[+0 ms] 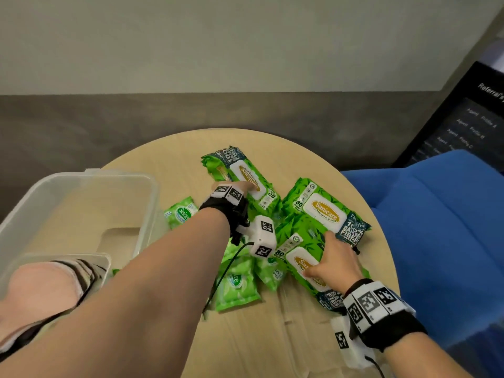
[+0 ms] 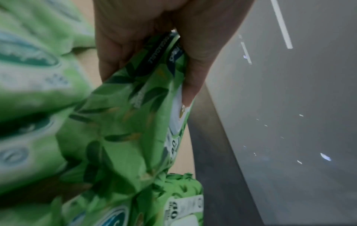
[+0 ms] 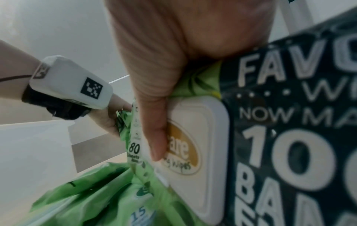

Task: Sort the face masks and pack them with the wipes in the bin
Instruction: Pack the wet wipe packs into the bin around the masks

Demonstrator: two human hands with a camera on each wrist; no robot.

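Note:
Several green Sanicare wipes packs lie heaped on a round wooden table [image 1: 174,159]. My left hand [image 1: 242,186] reaches across and grips the far large pack [image 1: 240,167]; in the left wrist view the left hand [image 2: 148,79] has its thumb on the white lid and its fingers under the pack [image 2: 123,122]. My right hand [image 1: 332,257] grips the near large pack [image 1: 297,261], and the right wrist view shows its thumb [image 3: 156,137] on that pack's lid [image 3: 203,137]. A third large pack [image 1: 324,211] lies between them. Small packs [image 1: 181,214] [image 1: 236,285] lie around. The clear plastic bin [image 1: 120,174] stands at the left.
Pale flat packets [image 1: 300,323] lie at the table's near edge; I cannot tell what they are. A blue chair [image 1: 436,227] stands right of the table, with a dark screen [image 1: 463,118] behind it. My knee [image 1: 41,290] shows below the bin.

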